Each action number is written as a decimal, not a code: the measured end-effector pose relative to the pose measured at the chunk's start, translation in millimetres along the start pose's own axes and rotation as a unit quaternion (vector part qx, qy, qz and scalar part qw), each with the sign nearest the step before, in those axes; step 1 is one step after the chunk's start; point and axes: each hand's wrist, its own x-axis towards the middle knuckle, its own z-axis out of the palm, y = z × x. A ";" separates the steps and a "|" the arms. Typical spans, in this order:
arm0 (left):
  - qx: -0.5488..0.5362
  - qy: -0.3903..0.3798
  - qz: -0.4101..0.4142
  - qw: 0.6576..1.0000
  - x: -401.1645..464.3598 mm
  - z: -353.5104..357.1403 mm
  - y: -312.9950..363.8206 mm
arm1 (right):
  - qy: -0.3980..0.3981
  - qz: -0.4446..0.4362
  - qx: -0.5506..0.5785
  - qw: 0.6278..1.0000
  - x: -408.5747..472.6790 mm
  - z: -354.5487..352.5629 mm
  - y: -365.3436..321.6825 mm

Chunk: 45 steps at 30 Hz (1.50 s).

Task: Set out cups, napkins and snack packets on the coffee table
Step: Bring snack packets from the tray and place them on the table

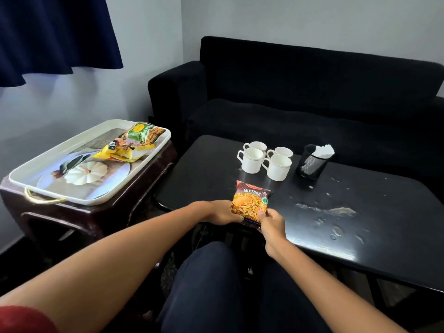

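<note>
I see a glossy, scuffed black worktop point(360, 200), 4 smooth glazed cups point(251, 159), a shiny plastic packet point(251, 203), a metal-mesh holder point(312, 164), and a matt cloth sofa point(312, 92).

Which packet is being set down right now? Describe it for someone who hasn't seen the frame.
On the black coffee table, in front of the four white cups, lies the snack packet held by both hands. It alone reads MIXTURE on dark red; the others are yellow and green, on the tray.

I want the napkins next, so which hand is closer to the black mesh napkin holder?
Right. The right hand grips the Mixture packet at its near right corner, below-left of the mesh holder; the left hand holds the packet's left edge, farther away.
</note>
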 end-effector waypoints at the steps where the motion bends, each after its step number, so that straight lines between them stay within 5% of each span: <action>1: -0.001 0.004 0.003 1.000 -0.3 -0.6 -1.8 | 0.000 -0.005 -0.003 1.000 1.3 4.3 -0.5; 7: 0.045 0.046 -0.033 0.997 2.8 -2.4 -9.8 | -0.012 -0.055 -0.099 0.994 -4.4 14.1 3.7; 10: 0.075 0.067 -0.030 0.994 1.6 -1.4 -6.8 | 0.042 -0.177 -0.172 0.968 -11.7 8.3 9.0; 13: 0.133 0.097 -0.018 0.986 -2.2 -0.9 -0.8 | 0.038 -0.317 -0.347 0.882 -15.0 0.0 14.1; 17: 0.197 0.076 -0.018 0.977 -4.7 3.0 4.3 | -0.048 -0.365 -0.516 0.773 -8.9 -3.4 22.9; 45: 0.237 0.077 -0.063 0.967 -0.9 -12.2 -25.3 | -0.117 -0.310 -0.600 0.728 43.2 40.2 0.9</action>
